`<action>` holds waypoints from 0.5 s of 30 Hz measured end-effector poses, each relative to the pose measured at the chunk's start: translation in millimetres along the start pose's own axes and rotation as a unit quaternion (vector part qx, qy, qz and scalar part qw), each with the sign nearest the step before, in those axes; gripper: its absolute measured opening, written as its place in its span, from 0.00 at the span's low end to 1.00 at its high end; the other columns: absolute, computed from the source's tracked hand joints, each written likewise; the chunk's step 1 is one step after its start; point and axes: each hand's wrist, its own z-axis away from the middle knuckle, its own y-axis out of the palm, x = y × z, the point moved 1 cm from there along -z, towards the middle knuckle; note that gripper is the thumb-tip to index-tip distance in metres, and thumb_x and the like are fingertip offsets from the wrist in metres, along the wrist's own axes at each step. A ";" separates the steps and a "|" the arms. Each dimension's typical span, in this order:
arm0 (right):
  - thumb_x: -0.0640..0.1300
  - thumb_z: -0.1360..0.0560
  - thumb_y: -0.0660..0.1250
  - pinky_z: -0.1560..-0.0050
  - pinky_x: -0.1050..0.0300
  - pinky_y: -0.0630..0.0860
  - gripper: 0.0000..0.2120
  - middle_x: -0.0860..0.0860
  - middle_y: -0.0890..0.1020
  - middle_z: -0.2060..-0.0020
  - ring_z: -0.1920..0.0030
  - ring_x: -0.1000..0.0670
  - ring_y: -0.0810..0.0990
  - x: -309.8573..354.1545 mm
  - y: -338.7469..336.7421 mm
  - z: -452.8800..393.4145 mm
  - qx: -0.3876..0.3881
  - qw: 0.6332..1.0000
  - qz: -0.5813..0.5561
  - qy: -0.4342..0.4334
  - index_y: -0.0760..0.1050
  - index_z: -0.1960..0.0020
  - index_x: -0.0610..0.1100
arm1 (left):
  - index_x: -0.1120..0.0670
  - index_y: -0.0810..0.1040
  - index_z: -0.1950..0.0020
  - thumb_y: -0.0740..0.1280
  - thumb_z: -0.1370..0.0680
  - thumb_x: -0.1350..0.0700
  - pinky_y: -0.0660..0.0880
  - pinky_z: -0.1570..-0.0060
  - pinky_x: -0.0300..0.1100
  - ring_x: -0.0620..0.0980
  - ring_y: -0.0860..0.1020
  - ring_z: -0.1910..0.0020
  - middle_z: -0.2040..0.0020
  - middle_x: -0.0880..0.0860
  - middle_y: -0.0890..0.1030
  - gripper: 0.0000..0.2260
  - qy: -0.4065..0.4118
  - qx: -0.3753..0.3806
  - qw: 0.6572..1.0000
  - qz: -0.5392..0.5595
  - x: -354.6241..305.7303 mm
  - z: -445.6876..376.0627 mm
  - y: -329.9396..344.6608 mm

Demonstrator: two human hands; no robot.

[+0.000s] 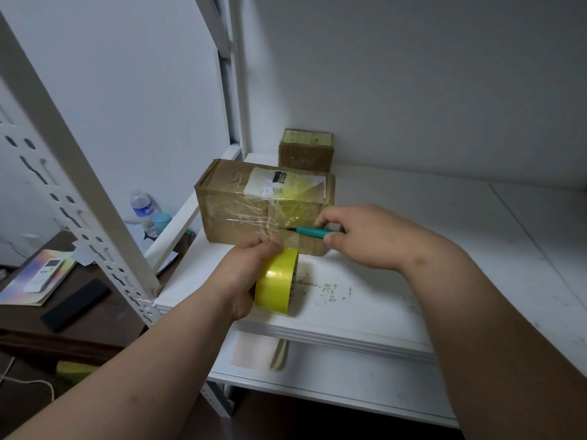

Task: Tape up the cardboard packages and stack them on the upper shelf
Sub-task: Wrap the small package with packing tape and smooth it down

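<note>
Yellow tape roll [277,281] is gripped in the left hand [251,268]; the right hand [359,236] pinches a teal cutter [313,231] against the large cardboard package [254,204] lying on the white shelf [413,249]. Its white label [279,184] is illegible. A smaller package [305,150] sits behind, closed.

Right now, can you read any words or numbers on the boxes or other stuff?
Large brown cardboard box, white label: black patch with pale letters and small codes, too blurred to read.
Small brown cardboard box, yellow top: no readable text.
Clear plastic water bottle, blue label: too small to read.
</note>
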 end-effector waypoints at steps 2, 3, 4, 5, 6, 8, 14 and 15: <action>0.50 0.19 0.60 0.50 0.54 0.73 0.12 0.52 0.77 0.50 0.51 0.49 0.75 9.0 -0.1 -8.5 0.007 0.999 0.037 0.007 0.74 0.37 0.56 | 0.52 0.81 0.52 0.71 0.23 0.56 0.72 0.51 0.54 0.58 0.78 0.53 0.53 0.58 0.80 0.02 0.001 0.003 1.000 -0.005 -0.5 0.6 -0.5; 0.49 0.19 0.60 0.48 0.54 0.74 0.12 0.52 0.77 0.50 0.50 0.48 0.75 12.2 -0.2 -11.6 0.012 0.999 0.046 0.014 0.75 0.37 0.56 | 0.52 0.81 0.52 0.70 0.23 0.56 0.72 0.51 0.54 0.58 0.77 0.53 0.54 0.58 0.80 0.02 0.003 0.007 1.000 -0.007 -0.5 1.0 -0.5; 0.48 0.19 0.60 0.48 0.54 0.74 0.12 0.52 0.76 0.51 0.50 0.48 0.74 15.1 -0.3 -13.9 0.016 0.998 0.055 0.020 0.75 0.38 0.55 | 0.52 0.80 0.53 0.70 0.23 0.56 0.71 0.52 0.53 0.57 0.77 0.53 0.55 0.57 0.80 0.01 0.005 0.009 1.000 -0.008 -0.8 1.3 -0.5; 0.47 0.20 0.60 0.49 0.54 0.74 0.12 0.52 0.75 0.53 0.50 0.48 0.75 17.9 -0.2 -16.4 0.022 0.997 0.070 0.023 0.76 0.38 0.55 | 0.51 0.80 0.54 0.70 0.23 0.57 0.70 0.52 0.52 0.56 0.76 0.54 0.57 0.55 0.79 0.01 0.009 0.010 1.000 -0.012 -0.7 0.6 -0.8; 0.46 0.20 0.60 0.51 0.55 0.74 0.13 0.52 0.75 0.54 0.50 0.47 0.75 20.8 0.1 -18.6 0.027 0.995 0.090 0.024 0.77 0.39 0.54 | 0.50 0.80 0.56 0.70 0.23 0.57 0.70 0.53 0.51 0.55 0.75 0.55 0.59 0.54 0.79 0.02 0.011 0.009 1.000 -0.018 -0.7 0.1 -0.9; 0.44 0.20 0.60 0.55 0.55 0.73 0.13 0.52 0.76 0.55 0.51 0.47 0.77 25.3 1.8 -23.0 0.034 0.992 0.121 0.026 0.78 0.39 0.52 | 0.50 0.79 0.56 0.70 0.24 0.57 0.70 0.58 0.48 0.54 0.75 0.57 0.61 0.52 0.78 0.03 0.014 0.006 0.999 -0.035 -1.1 -0.2 -0.8; 0.45 0.22 0.62 0.54 0.54 0.75 0.13 0.54 0.79 0.54 0.52 0.48 0.77 14.0 2.5 -22.8 0.040 0.988 0.141 0.054 0.78 0.40 0.55 | 0.52 0.79 0.57 0.69 0.25 0.59 0.73 0.57 0.49 0.55 0.77 0.59 0.59 0.55 0.79 0.03 0.012 -0.001 0.999 -0.032 -4.9 -0.9 -9.2; 0.45 0.22 0.62 0.55 0.55 0.74 0.13 0.55 0.77 0.57 0.55 0.50 0.76 10.2 1.7 -20.9 0.046 0.989 0.125 0.059 0.78 0.41 0.55 | 0.52 0.79 0.57 0.68 0.24 0.60 0.74 0.58 0.47 0.54 0.77 0.61 0.60 0.54 0.79 0.04 0.007 -0.001 0.999 -0.032 -6.3 -1.1 -11.9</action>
